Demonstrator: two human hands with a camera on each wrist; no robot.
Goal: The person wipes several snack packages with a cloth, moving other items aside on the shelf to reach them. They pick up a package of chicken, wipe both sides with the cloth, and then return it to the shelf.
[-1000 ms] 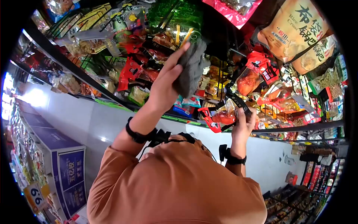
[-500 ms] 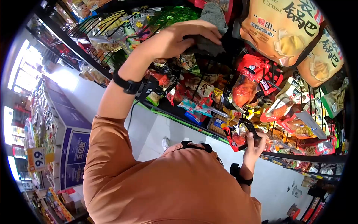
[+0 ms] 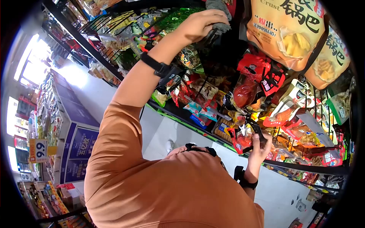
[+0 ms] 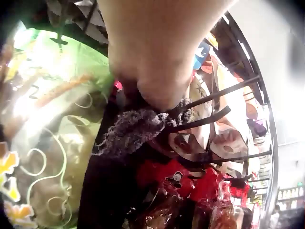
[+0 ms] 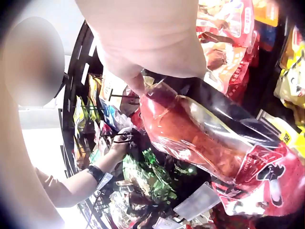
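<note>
My left hand (image 3: 199, 28) grips a fuzzy grey cloth (image 3: 222, 28), reaching toward the back of a snack rack. In the left wrist view, the cloth (image 4: 131, 133) hangs bunched below the fingers, beside dark metal display hooks (image 4: 202, 119). Lower and to the right, my right hand (image 3: 261, 146) holds a vacuum-sealed meat pack (image 3: 243, 140) by one end. Seen from the right wrist, this pack (image 5: 200, 136) has a clear window over reddish-brown meat, with black and red printed ends. The right fingertips are mostly hidden there.
Large rice crust bags (image 3: 289, 36) hang at the upper right. Red meat packs (image 3: 245, 91) hang on hooks below them. A green bag (image 4: 57, 129) is close beside the left hand. The shelf's front edge (image 3: 190, 127) runs before the body; a purple display stand (image 3: 81, 144) is at left.
My left hand has moved up and deeper into the rack with the cloth. My right hand, with the meat pack, has shifted right and lower in the head view, which has also turned.
</note>
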